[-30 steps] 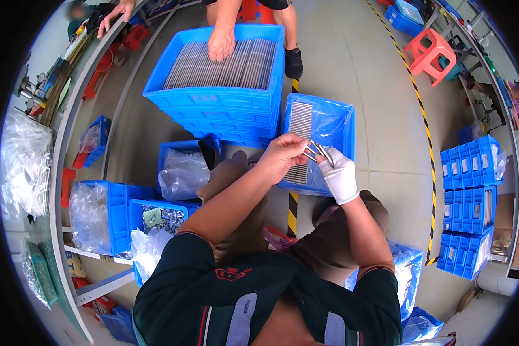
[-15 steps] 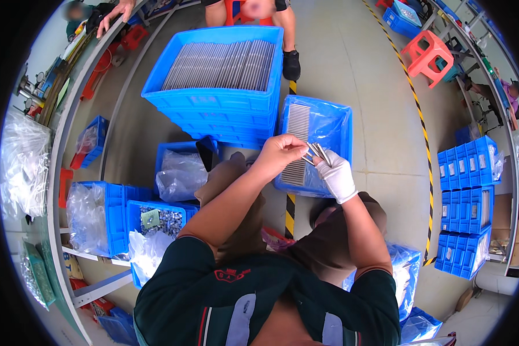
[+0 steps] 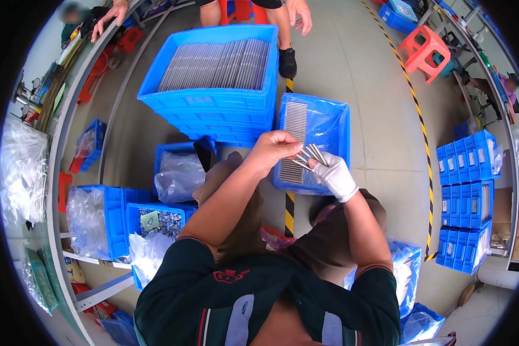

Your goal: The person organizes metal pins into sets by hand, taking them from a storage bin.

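Several thin metal rods [image 3: 309,154] fan out from the fingers of my right hand [image 3: 335,177], which wears a white glove and is closed around them. Close beside the rods' ends, my bare left hand [image 3: 274,151] has thumb and fingers pinched together; what lies in the pinch, if anything, is too small to make out. Both hands are above a blue bin [image 3: 348,130] lined with clear plastic film. Inside it, a column of similar rods [image 3: 296,119] lies side by side, partly hidden by my hands.
Ahead on the left stands a stack of blue bins [image 3: 207,104], the top one filled with long metal rods [image 3: 216,66]. A person's hand [image 3: 299,16] and legs show behind it. More bins [image 3: 467,202] are stacked at right, near a red stool [image 3: 425,52].
My left hand has drawn slightly left, away from the rods in my right hand, and those rods are spread a little differently. The other person's hand has come down beside their leg.
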A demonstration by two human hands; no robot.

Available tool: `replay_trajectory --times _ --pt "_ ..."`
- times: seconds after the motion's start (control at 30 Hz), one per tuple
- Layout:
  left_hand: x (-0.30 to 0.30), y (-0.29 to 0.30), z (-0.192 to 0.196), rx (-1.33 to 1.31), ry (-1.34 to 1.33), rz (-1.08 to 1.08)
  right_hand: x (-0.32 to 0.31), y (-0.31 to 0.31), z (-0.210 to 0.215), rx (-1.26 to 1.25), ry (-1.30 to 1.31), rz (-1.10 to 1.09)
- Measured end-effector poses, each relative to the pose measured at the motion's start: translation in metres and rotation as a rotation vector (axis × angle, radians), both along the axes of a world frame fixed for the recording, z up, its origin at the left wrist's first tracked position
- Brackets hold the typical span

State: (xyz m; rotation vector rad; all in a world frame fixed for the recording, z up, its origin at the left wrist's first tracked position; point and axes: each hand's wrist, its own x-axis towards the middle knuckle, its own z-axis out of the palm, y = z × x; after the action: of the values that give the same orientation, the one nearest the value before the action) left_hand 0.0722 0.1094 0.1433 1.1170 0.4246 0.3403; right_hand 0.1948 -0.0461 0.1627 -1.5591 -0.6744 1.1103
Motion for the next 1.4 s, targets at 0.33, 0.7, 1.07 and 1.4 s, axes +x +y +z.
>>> replay_trajectory --times 0.33,0.7,1.07,1.4 --pt "-0.001 0.001 0.004 -0.019 0.048 0.026 0.003 -0.002 0.003 -0.015 0.115 0.05" --pt "-0.001 -0.007 0.011 -0.065 0.018 -0.027 0.002 0.0 0.002 -0.023 0.223 0.121" --pt "-0.001 -0.004 0.001 0.172 0.06 -0.059 0.0 0.001 0.004 -0.101 0.071 0.1" --pt "0.002 -0.021 0.003 -0.257 -0.114 0.02 -0.003 0.003 0.0 -0.119 0.046 0.034"
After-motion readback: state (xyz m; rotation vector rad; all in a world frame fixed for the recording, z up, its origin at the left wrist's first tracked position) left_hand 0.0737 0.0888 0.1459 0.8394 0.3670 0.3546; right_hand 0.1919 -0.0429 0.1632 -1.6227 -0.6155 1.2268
